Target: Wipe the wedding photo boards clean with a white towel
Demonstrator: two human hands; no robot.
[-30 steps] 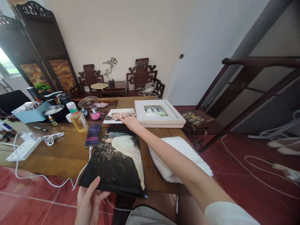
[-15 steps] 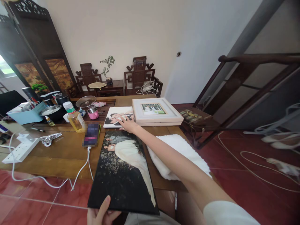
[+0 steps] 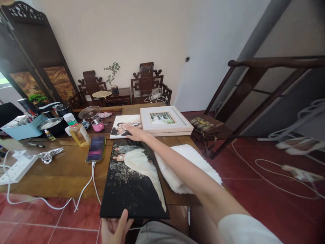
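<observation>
My left hand (image 3: pixel 117 226) grips the near edge of a black photo album (image 3: pixel 127 189), thumb on top and fingers underneath. Its cover pictures a couple, with a long white gown spread across it. The album slants up from my lap to the table. Stretched over its far edge, my right hand (image 3: pixel 135 132) has its fingers apart, over a white photo album (image 3: pixel 115 122) with a close-up of a couple. Whether it presses on that album I cannot tell. White-framed boxes (image 3: pixel 165 130) with a small picture on top sit just right of it.
A white cloth (image 3: pixel 188 159) lies under my right forearm. Left on the wooden table are a phone (image 3: pixel 95 148) on a cable, a bottle (image 3: pixel 76 130), a pink cup (image 3: pixel 98 124), a metal clip (image 3: pixel 49 155) and a power strip (image 3: pixel 19 166). A dark chair (image 3: pixel 228 101) stands right.
The camera view has shifted slightly. The black album's near end has risen a little in the view with my left hand. My right hand stays over the white album, fingers spread.
</observation>
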